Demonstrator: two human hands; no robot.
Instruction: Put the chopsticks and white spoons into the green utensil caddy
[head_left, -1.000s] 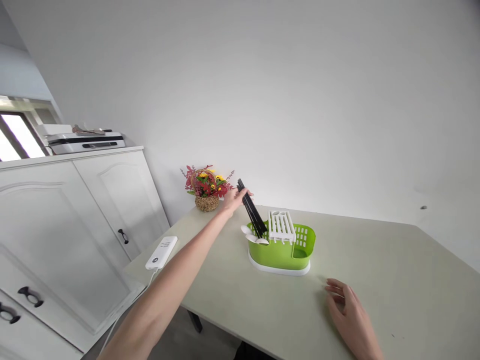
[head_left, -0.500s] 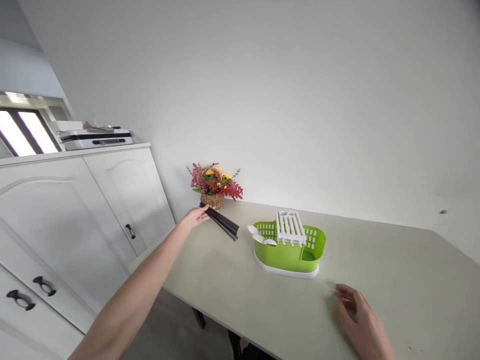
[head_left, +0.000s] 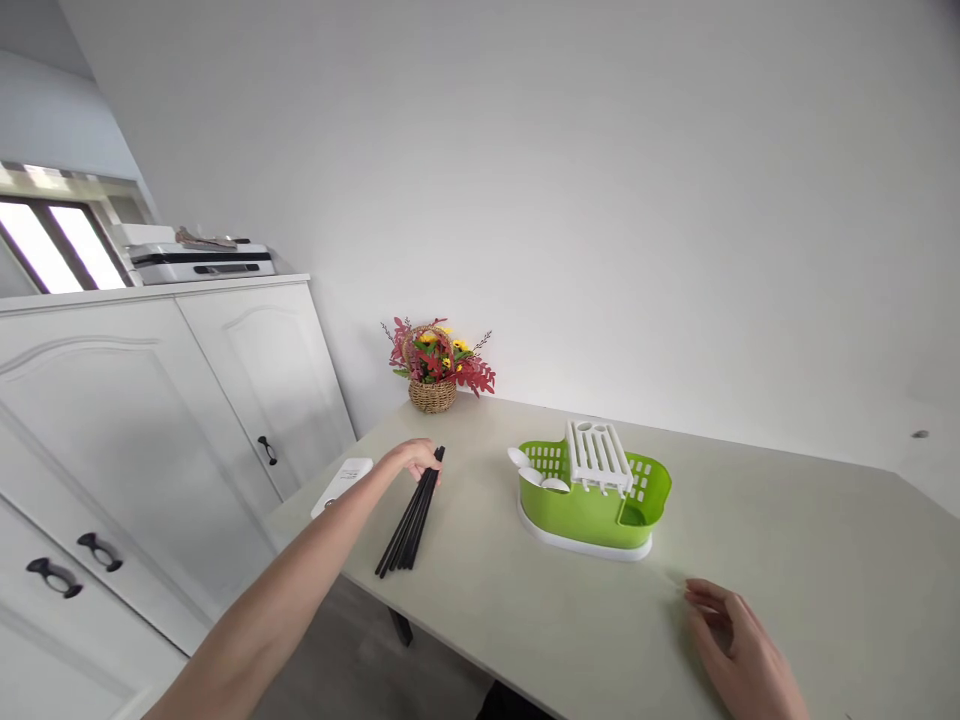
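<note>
1. A bundle of black chopsticks (head_left: 409,525) slants over the left part of the pale table (head_left: 487,590), its upper ends at the left hand (head_left: 420,458) and its lower ends spread slightly toward the near edge. Whether the lower tips touch the tabletop is hard to tell.
2. The left hand is closed around the bundle near its upper ends, with short stubs showing past the grip.
3. The right hand (head_left: 735,640) is well apart from the chopsticks, over the right side of the table. Its fingers are loosely curled, with a modest gap between thumb and fingers; I cannot tell whether it rests on the surface.
4. Between the two hands stands a green plastic cutlery basket (head_left: 570,515) on a white base (head_left: 589,546), upright, nearer the right hand than the chopsticks are.
5. White spoons (head_left: 556,485) lean out over the basket's left end, and a white slotted rack (head_left: 600,455) sits across its middle.
6. Partly behind the left forearm lies a white power bank (head_left: 343,482).
7. Farther back, a wicker basket of flowers (head_left: 433,397) stands near the wall, beside white cabinets (head_left: 266,350).
</note>
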